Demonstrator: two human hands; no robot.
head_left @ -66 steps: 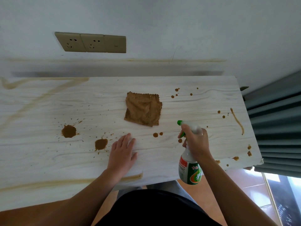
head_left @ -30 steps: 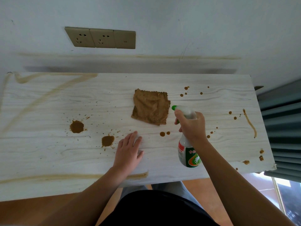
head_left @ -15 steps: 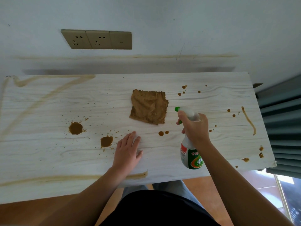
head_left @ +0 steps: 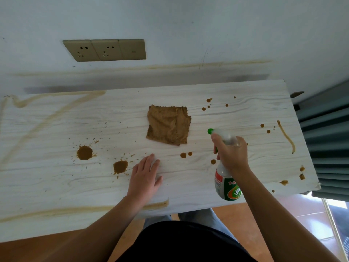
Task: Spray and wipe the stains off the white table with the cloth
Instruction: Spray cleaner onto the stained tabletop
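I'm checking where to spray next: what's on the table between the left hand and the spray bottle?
In the head view, three small brown drops: two midway, one beside the spray bottle.

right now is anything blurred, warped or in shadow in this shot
Head view: the wide-angle lens bows the table edges and skews the wall sockets; a soft shadow band lies on the wall behind the table; the left hand fingertips look slightly smeared; stains and cloth are sharp; bright glare on the floor at lower right.
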